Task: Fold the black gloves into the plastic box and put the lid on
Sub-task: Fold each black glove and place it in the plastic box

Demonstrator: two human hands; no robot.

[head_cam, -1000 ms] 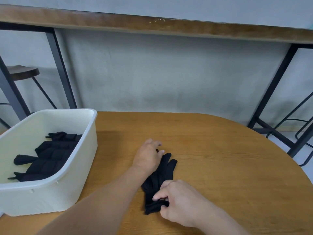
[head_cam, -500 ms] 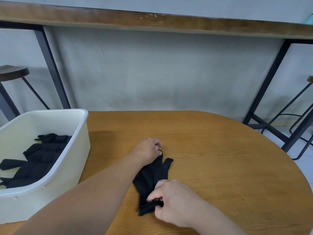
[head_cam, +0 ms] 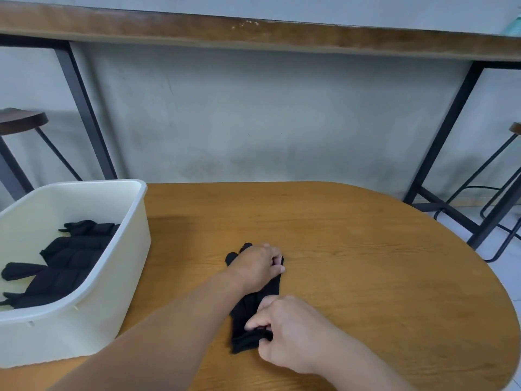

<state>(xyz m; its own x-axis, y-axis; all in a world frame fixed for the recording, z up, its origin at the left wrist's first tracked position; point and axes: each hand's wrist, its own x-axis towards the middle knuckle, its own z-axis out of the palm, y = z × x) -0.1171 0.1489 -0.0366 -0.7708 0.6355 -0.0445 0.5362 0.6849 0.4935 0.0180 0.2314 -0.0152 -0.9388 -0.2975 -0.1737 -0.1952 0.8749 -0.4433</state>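
Observation:
A black glove [head_cam: 248, 311] lies flat on the wooden table [head_cam: 366, 277], fingers pointing away from me. My left hand [head_cam: 258, 265] rests on its finger end and curls around the fingertips. My right hand [head_cam: 284, 331] pinches the cuff end nearest me. The cream plastic box [head_cam: 118, 249] stands at the left, open, with several black gloves [head_cam: 64, 261] lying inside. No lid is in view.
Beyond the table's far edge is a grey wall under a wooden counter [head_cam: 253, 32] on black metal legs. One stool [head_cam: 19, 122] stands at the far left and another stool [head_cam: 499, 179] at the far right.
My left hand has slid a little right along the glove's finger end, covering more of it. My right hand keeps its pinch on the cuff. The view has shifted slightly.

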